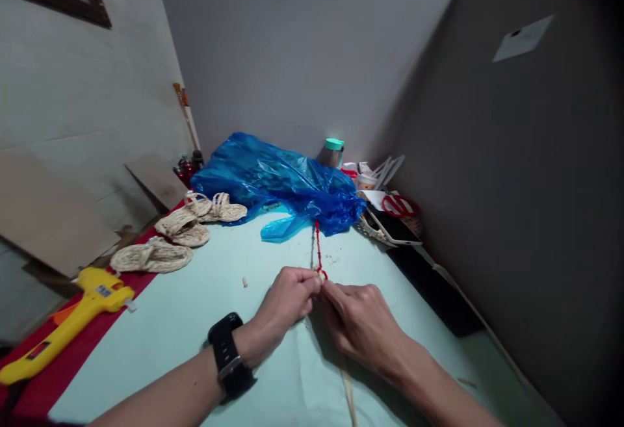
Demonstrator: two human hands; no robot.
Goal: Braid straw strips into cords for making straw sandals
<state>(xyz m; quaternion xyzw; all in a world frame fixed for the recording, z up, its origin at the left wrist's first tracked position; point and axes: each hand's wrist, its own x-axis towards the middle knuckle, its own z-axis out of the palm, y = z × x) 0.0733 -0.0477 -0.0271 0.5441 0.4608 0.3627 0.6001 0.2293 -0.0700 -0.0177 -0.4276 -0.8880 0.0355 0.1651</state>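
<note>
My left hand [294, 296], with a black watch on its wrist, is closed in a pinch at the lower end of a red cord [318, 245]. Against its fingertips sits a small pale piece with a red loop beside it. My right hand [363, 323] meets it there, thumb and fingers pressed together at the same spot. From beneath the right hand a pale straw strand [348, 388] trails toward the front edge. The fingertips hide most of the join. Upward, the red cord runs to a blue plastic bag [277, 177].
Several woven straw sandals [151, 256] lie at the left, behind a yellow glue gun [73, 323]. At the back stands a flask with a green lid [334, 152]. Red-handled scissors [400, 205], a phone-like device and a black flat panel [433, 290] lie along the right.
</note>
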